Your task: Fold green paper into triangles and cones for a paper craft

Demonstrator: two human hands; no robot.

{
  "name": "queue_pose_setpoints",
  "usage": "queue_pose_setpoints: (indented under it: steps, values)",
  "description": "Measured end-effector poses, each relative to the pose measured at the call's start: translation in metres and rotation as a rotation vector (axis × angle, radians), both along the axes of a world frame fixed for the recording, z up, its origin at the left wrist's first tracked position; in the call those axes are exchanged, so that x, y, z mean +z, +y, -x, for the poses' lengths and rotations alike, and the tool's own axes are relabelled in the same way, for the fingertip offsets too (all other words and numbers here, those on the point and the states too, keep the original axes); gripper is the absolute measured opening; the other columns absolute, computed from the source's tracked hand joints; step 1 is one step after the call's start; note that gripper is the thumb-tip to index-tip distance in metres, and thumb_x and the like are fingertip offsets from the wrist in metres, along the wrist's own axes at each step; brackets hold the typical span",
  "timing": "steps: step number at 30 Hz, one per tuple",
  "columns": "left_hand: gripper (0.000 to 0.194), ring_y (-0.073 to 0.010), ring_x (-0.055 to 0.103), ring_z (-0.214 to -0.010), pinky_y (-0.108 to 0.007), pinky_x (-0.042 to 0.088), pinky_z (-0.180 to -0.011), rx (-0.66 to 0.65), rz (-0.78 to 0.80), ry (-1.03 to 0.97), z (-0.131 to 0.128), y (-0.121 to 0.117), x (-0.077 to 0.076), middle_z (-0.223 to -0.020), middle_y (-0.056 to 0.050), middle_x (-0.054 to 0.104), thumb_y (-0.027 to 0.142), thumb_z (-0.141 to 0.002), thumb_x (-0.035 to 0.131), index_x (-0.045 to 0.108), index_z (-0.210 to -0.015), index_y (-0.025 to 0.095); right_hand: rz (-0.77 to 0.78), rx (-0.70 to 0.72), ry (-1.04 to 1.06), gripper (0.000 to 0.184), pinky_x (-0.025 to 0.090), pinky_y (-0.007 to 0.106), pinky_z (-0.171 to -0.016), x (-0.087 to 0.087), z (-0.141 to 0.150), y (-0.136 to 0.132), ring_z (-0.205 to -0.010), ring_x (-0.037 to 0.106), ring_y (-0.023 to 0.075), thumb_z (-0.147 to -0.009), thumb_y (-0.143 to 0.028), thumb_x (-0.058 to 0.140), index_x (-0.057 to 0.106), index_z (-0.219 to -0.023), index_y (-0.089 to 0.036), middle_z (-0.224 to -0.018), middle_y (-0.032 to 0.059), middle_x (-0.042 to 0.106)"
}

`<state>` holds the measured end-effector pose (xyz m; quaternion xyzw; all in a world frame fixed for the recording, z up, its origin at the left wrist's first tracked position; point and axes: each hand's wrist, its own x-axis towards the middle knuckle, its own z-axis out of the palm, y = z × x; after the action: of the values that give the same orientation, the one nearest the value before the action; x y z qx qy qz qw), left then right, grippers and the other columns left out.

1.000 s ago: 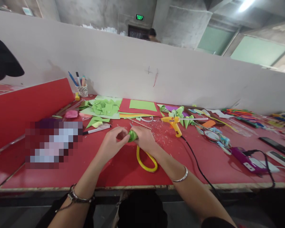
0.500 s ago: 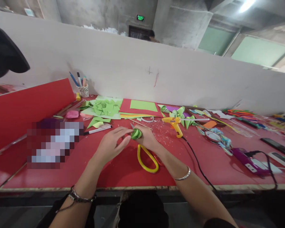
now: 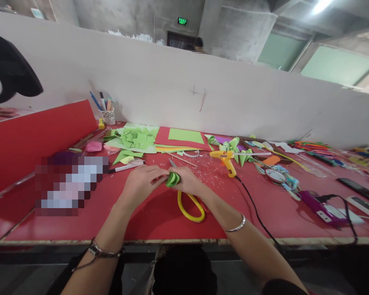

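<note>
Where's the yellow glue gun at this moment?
In the head view, the yellow glue gun lies on the red table, right of the right hand and just on the near side of the green paper cones.

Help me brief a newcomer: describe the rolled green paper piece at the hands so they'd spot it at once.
Start at the long red tabletop; near its middle, the left hand and right hand are close together. Between them is the rolled, layered green paper piece. Unlike the loose green paper scraps and green paper cones lying farther back, it is held.
</note>
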<state>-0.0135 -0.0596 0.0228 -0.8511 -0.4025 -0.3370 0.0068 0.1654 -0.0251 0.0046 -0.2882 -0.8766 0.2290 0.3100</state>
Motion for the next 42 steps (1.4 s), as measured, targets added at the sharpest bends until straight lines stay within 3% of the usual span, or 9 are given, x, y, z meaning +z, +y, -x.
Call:
queue_pose_setpoints:
  steps: [5,15,20,26,35,42]
  values:
    - [0.021,-0.0122,0.051,-0.058,-0.025,0.033,-0.059,0.048,-0.061,0.090,-0.0021,-0.0016,-0.0011,-0.067,-0.001,0.063,0.030,-0.084,0.045,0.061,-0.074,0.020,0.017,-0.017,-0.027,0.009,0.033,0.018,-0.055,-0.0006,0.0006,0.0000,-0.058,0.045,0.0097,-0.067,-0.020,0.058,0.053,-0.073,-0.017,-0.062,-0.0037,0.050]
    - [0.013,-0.0119,0.051,-0.058,-0.021,0.036,-0.052,0.026,0.307,-0.190,-0.0045,-0.0025,-0.0003,-0.065,0.001,0.061,0.025,-0.076,0.049,0.058,-0.071,0.019,0.026,-0.029,0.012,0.011,0.030,0.018,-0.054,0.0043,0.0026,-0.0031,-0.056,0.039,0.0090,-0.069,-0.024,0.057,0.049,-0.067,-0.016,-0.062,-0.0038,0.046]
    - [0.013,-0.0121,0.052,-0.059,-0.021,0.037,-0.053,0.011,0.247,-0.204,-0.0049,-0.0015,0.0011,-0.069,0.000,0.062,0.025,-0.077,0.048,0.060,-0.078,0.019,-0.010,-0.040,0.035,0.008,0.031,0.019,-0.055,0.0026,0.0033,-0.0032,-0.058,0.042,0.0096,-0.069,-0.022,0.056,0.049,-0.070,-0.017,-0.065,-0.0027,0.049]
    - [0.016,-0.0136,0.052,-0.061,-0.024,0.034,-0.057,0.066,0.082,0.001,-0.0026,-0.0014,0.0002,-0.072,-0.002,0.063,0.027,-0.081,0.047,0.062,-0.079,0.020,-0.011,-0.047,0.001,0.010,0.031,0.019,-0.054,0.0027,0.0033,-0.0026,-0.057,0.043,0.0101,-0.068,-0.021,0.057,0.049,-0.069,-0.017,-0.063,-0.0026,0.049]
    - [0.013,-0.0136,0.053,-0.060,-0.022,0.037,-0.053,0.085,0.317,-0.175,-0.0070,0.0001,-0.0023,-0.073,-0.001,0.064,0.021,-0.075,0.047,0.060,-0.077,0.019,-0.030,-0.055,0.008,0.009,0.031,0.019,-0.056,0.0009,0.0042,-0.0033,-0.060,0.043,0.0106,-0.070,-0.021,0.056,0.049,-0.073,-0.017,-0.066,-0.0023,0.049]
    - [0.014,-0.0128,0.053,-0.061,-0.021,0.037,-0.054,0.029,0.377,-0.287,-0.0078,-0.0010,0.0003,-0.069,0.000,0.064,0.022,-0.074,0.047,0.060,-0.073,0.017,-0.036,-0.098,-0.003,0.009,0.030,0.019,-0.055,-0.0011,0.0054,-0.0032,-0.058,0.041,0.0100,-0.070,-0.022,0.056,0.048,-0.071,-0.018,-0.064,-0.0031,0.047]
